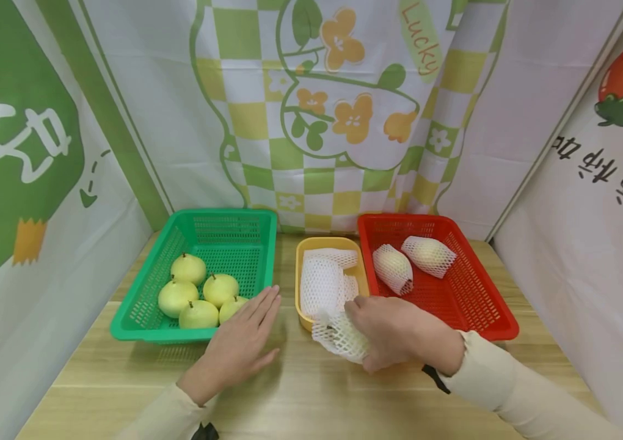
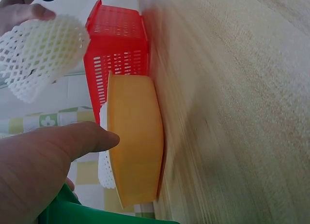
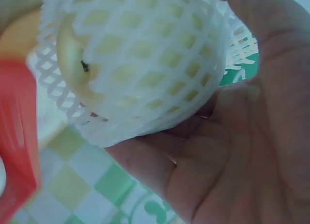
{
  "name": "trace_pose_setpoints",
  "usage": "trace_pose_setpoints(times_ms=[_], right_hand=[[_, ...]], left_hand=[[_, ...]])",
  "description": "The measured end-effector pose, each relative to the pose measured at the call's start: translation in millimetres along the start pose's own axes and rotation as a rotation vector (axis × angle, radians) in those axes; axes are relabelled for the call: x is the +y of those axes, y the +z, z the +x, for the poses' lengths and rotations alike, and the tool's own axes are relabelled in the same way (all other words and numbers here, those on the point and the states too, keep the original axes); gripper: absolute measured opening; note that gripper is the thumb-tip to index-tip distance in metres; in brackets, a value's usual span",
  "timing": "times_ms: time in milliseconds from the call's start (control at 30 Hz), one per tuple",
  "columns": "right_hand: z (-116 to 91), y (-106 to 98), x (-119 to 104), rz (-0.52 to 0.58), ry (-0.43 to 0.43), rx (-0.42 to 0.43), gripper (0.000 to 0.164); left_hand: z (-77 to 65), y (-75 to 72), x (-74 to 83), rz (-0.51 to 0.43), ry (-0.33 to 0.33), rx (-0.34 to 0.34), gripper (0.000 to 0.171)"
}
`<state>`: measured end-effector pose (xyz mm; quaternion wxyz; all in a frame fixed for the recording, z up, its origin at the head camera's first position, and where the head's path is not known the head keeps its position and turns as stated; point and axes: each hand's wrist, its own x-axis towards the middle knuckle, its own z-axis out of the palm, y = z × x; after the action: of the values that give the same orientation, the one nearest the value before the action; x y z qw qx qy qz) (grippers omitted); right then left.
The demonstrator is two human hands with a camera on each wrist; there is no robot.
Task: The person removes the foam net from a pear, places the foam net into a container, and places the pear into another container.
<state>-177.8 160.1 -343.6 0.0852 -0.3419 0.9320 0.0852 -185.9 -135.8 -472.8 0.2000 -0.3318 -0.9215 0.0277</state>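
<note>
My right hand [image 1: 394, 327] grips a pear [image 3: 145, 54] wrapped in a white foam net sleeve [image 1: 339, 335], just in front of the yellow tray. In the right wrist view the thumb and fingers curl around it, and the pear's dark end shows through the sleeve's opening. With its fingers straight and holding nothing, my left hand [image 1: 242, 339] hovers by the front right corner of the green basket [image 1: 138, 334]. Several bare yellow-green pears [image 1: 198, 315] lie in that basket, one partly hidden by the left fingers. Two sleeved pears [image 1: 393, 269] rest in the red basket [image 1: 487, 305].
Between the two baskets stands the small yellow tray [image 2: 135, 141] with more white foam net sleeves [image 1: 322, 284] in it. All the containers sit on a wooden table [image 1: 311, 403]. A printed cloth [image 1: 333, 122] hangs behind, with further printed panels at both sides.
</note>
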Motion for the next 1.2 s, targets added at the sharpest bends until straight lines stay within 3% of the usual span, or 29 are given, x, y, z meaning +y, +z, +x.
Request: trace_pose_setpoints(times_ms=[200,333,500,600,700,800,867,967,1033,1200], right_hand=[[8.6,27.8,-15.7,-0.014,-0.016,-0.067,0.069],[16.8,45.9,-20.4,-0.014,-0.053,-0.071,0.059],[25.9,62.8,-24.8,0.024,-0.044,-0.115,0.061],[28.5,69.7,-26.5,0.038,-0.024,-0.126,0.064],[28.2,75.2,-27.7,0.027,-0.032,-0.109,0.064],[25.6,78.6,-27.4,0.012,-0.038,-0.094,0.066],[23.3,79.9,-26.2,0.002,-0.043,-0.084,0.068],[19.7,81.9,-23.2,0.001,-0.046,-0.058,0.07],[18.1,83.5,-20.9,0.024,-0.045,-0.043,0.07],[15.5,87.9,-17.6,0.092,-0.057,-0.013,0.074]], left_hand=[[-0.1,-1.4,0.2,-0.007,-0.001,-0.011,0.099],[-0.5,-1.3,0.4,-0.017,-0.011,-0.022,0.099],[0.5,-2.4,-0.7,-0.055,-0.013,-0.022,0.098],[1.6,-7.7,-0.6,-0.129,-0.013,0.003,0.097],[0.8,-15.9,1.9,-0.24,-0.01,0.076,0.09],[0.6,-20.9,8.4,-0.373,0.028,0.165,0.071],[1.8,-21.1,14.8,-0.486,0.068,0.175,0.053],[5.2,-15.4,25.0,-0.637,0.131,0.109,0.031],[8.4,-9.9,31.2,-0.71,0.16,0.039,0.024],[17.2,3.8,43.4,-0.746,0.188,-0.069,0.022]])
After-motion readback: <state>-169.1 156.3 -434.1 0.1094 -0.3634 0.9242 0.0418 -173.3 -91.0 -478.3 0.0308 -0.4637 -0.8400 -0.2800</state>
